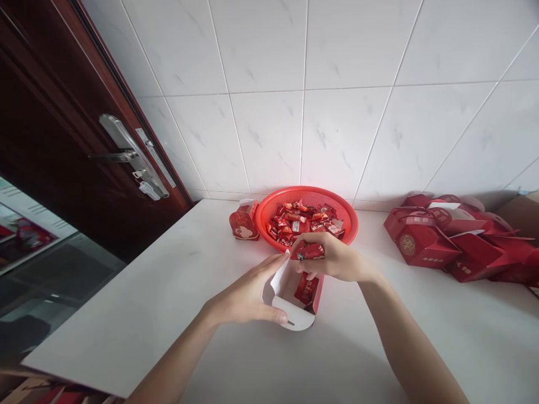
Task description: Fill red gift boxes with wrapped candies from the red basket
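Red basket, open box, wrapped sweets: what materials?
Red basket: likely moulded plastic, fairly glossy; perforated wall, smooth rim.
Open box: looks like thin card, matte white inside, red outside; cut slot, bendable flaps.
Wrapped sweets: wrappers probably printed film, shiny, crinkled; foil possible. Contents hidden.

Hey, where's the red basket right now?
In the head view, the red basket sits near the centre, just beyond the right hand, with a small red box to its left.
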The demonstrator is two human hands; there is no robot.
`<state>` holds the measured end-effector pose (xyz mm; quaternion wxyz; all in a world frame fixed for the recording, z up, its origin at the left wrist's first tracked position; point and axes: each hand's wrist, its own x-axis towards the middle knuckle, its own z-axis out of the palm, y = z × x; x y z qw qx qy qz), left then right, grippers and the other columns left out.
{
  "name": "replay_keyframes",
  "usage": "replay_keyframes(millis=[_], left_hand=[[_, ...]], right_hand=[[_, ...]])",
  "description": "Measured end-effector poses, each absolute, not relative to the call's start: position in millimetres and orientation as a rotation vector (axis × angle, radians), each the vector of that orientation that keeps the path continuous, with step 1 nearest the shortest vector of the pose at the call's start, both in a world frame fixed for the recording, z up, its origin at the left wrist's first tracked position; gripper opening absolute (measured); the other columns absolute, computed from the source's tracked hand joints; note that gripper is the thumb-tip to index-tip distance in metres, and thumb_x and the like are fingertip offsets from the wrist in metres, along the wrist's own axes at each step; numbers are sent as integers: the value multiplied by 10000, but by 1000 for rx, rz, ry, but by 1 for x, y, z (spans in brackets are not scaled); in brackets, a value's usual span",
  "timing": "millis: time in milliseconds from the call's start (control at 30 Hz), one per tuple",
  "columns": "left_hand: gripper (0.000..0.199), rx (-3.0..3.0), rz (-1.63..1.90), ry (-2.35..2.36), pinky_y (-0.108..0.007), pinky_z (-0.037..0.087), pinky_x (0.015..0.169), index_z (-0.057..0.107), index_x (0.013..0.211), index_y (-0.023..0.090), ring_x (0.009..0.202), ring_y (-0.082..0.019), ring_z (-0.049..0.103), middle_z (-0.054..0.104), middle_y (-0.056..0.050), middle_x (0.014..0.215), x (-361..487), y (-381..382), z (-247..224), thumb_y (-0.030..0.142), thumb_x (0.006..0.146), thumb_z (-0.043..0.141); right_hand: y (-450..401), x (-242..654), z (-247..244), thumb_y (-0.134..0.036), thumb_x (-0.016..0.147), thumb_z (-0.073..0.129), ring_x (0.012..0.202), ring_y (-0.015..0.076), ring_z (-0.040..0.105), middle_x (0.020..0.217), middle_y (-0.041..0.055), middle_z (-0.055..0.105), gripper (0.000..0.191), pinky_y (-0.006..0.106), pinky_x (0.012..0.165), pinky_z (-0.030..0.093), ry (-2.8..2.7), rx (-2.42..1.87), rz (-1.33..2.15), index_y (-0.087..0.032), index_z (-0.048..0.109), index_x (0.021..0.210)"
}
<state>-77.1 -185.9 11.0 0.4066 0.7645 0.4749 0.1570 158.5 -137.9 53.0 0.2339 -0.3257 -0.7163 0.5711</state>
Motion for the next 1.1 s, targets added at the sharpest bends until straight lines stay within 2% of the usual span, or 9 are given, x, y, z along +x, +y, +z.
replay_keyframes(millis=[200, 300, 433, 667, 800, 867, 933, 1000, 1100], left_hand=[[1158, 1889, 367, 1249, -519, 249, 1244, 240, 1602, 296, 1540, -353, 208, 241, -101, 1673, -76, -188, 13, 414, 652, 891], [1135, 1913, 408, 1213, -511, 261, 1241, 265, 1594, 298, 1531, -357, 235, 263, -98, 1666, -76, -188, 13, 426, 653, 887], [1098, 1957, 468, 1134, -507, 305, 1221, 284, 1585, 296, 1492, -353, 325, 340, -102, 1633, -73, -187, 16, 413, 669, 877], [1055, 1968, 472, 1109, -485, 339, 1205, 323, 1568, 302, 1469, -338, 364, 372, -93, 1616, -71, -187, 20, 393, 674, 876], [1079, 1967, 452, 1136, -513, 303, 1222, 300, 1580, 311, 1500, -356, 309, 333, -91, 1638, -72, -188, 17, 426, 673, 874], [1131, 1945, 420, 1180, -534, 264, 1236, 240, 1601, 312, 1531, -366, 233, 258, -91, 1669, -74, -188, 14, 455, 674, 872], [1159, 1918, 394, 1219, -544, 241, 1242, 195, 1612, 311, 1548, -367, 171, 191, -87, 1689, -75, -189, 11, 475, 680, 865], [1174, 1907, 393, 1226, -538, 234, 1246, 181, 1615, 309, 1553, -361, 155, 170, -85, 1694, -75, -189, 8, 474, 678, 867], [1183, 1917, 433, 1211, -525, 242, 1245, 188, 1614, 309, 1548, -358, 177, 181, -92, 1691, -72, -191, 6, 435, 665, 883]], right_hand=[[-135, 160, 46, -259, 829, 713, 785, 186, 668, 1069, 61, 680, 496, 301, 630, 582, -2048, -949, 1470, -217, 586, 1306], [-136, 159, 43, -256, 895, 642, 842, 194, 651, 1019, 44, 690, 387, 294, 702, 543, -2259, -898, 1286, -229, 610, 1280], [-139, 158, 43, -291, 984, 523, 713, 175, 608, 822, 9, 678, 264, 278, 659, 486, -2441, -800, 1186, -238, 660, 1202], [-138, 162, 43, -342, 1031, 455, 875, 186, 639, 1025, 42, 707, 320, 282, 749, 501, -2448, -694, 1234, -231, 626, 1277], [-139, 163, 47, -376, 1022, 459, 768, 170, 630, 874, 26, 678, 336, 280, 698, 507, -2369, -751, 1274, -205, 619, 1264], [-141, 162, 51, -428, 1001, 482, 626, 145, 604, 805, 14, 656, 362, 266, 593, 497, -2154, -819, 1345, -192, 584, 1255], [-143, 161, 54, -442, 979, 491, 442, 103, 495, 725, -15, 642, 362, 246, 472, 438, -1906, -853, 1436, -198, 515, 1245], [-146, 158, 56, -395, 948, 479, 339, 76, 370, 651, -50, 623, 276, 231, 403, 359, -1724, -806, 1539, -225, 457, 1164], [-148, 153, 56, -312, 837, 461, 315, 107, 423, 638, -61, 625, 175, 232, 361, 327, -1540, -697, 1722, -259, 374, 980]])
